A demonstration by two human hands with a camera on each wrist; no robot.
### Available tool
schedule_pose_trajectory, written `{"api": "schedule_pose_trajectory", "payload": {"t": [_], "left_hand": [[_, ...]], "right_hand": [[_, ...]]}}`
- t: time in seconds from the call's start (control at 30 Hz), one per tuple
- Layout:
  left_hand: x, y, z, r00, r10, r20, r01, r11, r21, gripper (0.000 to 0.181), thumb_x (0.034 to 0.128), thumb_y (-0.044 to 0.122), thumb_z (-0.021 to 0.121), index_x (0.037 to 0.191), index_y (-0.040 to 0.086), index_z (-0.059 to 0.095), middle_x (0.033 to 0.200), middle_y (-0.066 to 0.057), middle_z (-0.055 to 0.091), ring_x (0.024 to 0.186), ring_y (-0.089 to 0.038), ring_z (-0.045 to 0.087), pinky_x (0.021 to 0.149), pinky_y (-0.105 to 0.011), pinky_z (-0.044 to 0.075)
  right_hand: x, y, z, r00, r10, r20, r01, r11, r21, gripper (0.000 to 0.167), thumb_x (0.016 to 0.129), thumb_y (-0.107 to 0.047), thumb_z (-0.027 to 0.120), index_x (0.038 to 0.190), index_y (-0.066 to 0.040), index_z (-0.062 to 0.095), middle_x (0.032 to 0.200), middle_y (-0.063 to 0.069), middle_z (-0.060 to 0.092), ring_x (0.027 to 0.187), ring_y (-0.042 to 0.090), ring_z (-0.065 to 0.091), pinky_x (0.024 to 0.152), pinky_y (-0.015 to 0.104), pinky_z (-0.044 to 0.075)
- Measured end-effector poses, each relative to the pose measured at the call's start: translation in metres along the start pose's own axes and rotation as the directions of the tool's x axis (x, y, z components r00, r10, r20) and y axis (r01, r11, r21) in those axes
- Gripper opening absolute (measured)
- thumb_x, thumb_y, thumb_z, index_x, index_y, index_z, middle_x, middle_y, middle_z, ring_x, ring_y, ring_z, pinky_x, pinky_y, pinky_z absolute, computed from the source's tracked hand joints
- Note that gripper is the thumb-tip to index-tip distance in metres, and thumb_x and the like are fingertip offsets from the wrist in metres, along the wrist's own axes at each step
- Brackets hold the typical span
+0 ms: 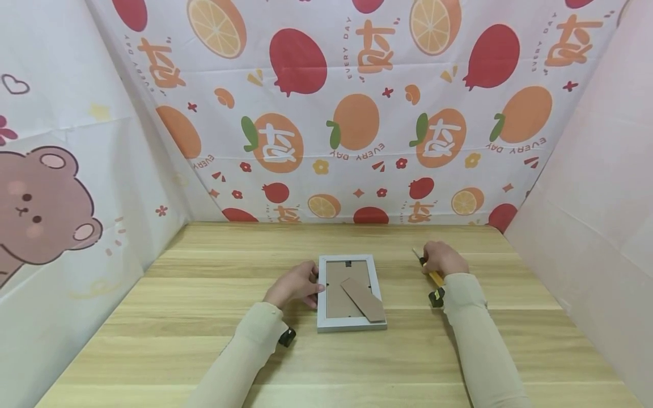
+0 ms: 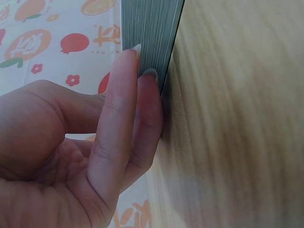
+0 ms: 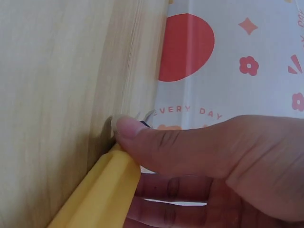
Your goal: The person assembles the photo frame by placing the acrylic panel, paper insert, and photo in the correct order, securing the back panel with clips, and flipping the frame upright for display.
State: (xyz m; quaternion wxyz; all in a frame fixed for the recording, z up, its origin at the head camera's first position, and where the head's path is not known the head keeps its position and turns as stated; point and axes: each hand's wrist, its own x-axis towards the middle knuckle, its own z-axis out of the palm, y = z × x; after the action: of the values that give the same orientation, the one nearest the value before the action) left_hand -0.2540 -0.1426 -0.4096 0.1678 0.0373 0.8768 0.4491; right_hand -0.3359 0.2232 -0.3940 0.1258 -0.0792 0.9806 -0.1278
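A light grey photo frame [image 1: 351, 327] lies back side up on the wooden table. Its brown backing board [image 1: 336, 303] carries a slanted stand leg [image 1: 363, 300]. Small dark tabs sit along the inner edge. My left hand [image 1: 296, 285] touches the frame's left side; in the left wrist view, two fairly straight fingers [image 2: 116, 109] rest against the brushed side wall [image 2: 152, 33]. To the right, my right hand [image 1: 445, 259] grips a screwdriver [image 1: 436, 277] with a yellow handle, black collar and thin metal shaft pointing away to the left. The right thumb [image 3: 156, 147] presses near the handle's front end.
The wooden table [image 1: 204, 334] ends at a fruit-print cloth [image 1: 352, 187] at the back. Pale cloth walls stand on both sides, the left one [image 1: 117, 198] showing a bear. A small black device sits at each wrist.
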Motion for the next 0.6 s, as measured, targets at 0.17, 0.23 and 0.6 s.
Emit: {"api": "schedule_pose_trajectory", "payload": {"t": [0.17, 0.23, 0.6], "left_hand": [[0.001, 0.001, 0.001, 1.0, 0.004, 0.004, -0.004, 1.0, -0.005, 0.03, 0.0982, 0.001, 0.067, 0.121, -0.005, 0.05, 0.094, -0.018, 0.068, 0.066, -0.022, 0.07, 0.059, -0.03, 0.066], [0.001, 0.001, 0.002, 1.0, 0.004, 0.003, -0.004, 1.0, -0.007, 0.029, 0.098, 0.001, 0.067, 0.121, -0.005, 0.05, 0.093, -0.018, 0.068, 0.066, -0.022, 0.07, 0.059, -0.03, 0.066], [-0.001, 0.001, -0.001, 1.0, -0.016, 0.0, 0.016, 1.0, -0.007, 0.027, 0.0988, 0.002, 0.066, 0.12, -0.003, 0.05, 0.096, -0.017, 0.068, 0.069, -0.023, 0.069, 0.06, -0.03, 0.066]], "right_hand": [[-0.003, 0.001, 0.0, 1.0, 0.024, 0.001, -0.024, 0.999, 0.029, 0.027, 0.087, -0.015, 0.081, 0.104, 0.002, 0.069, 0.097, 0.013, 0.07, 0.083, 0.023, 0.06, 0.066, 0.031, 0.052], [-0.005, 0.001, -0.001, 1.0, 0.012, -0.001, -0.012, 1.0, 0.015, 0.031, 0.088, -0.015, 0.081, 0.109, 0.004, 0.068, 0.102, 0.016, 0.071, 0.086, 0.024, 0.062, 0.071, 0.035, 0.055], [-0.019, -0.056, -0.014, 0.983, -0.174, 0.053, 0.173, 0.985, 0.019, 0.043, 0.098, -0.022, 0.07, 0.133, 0.002, 0.062, 0.126, 0.02, 0.068, 0.103, 0.03, 0.068, 0.089, 0.045, 0.062]]}}
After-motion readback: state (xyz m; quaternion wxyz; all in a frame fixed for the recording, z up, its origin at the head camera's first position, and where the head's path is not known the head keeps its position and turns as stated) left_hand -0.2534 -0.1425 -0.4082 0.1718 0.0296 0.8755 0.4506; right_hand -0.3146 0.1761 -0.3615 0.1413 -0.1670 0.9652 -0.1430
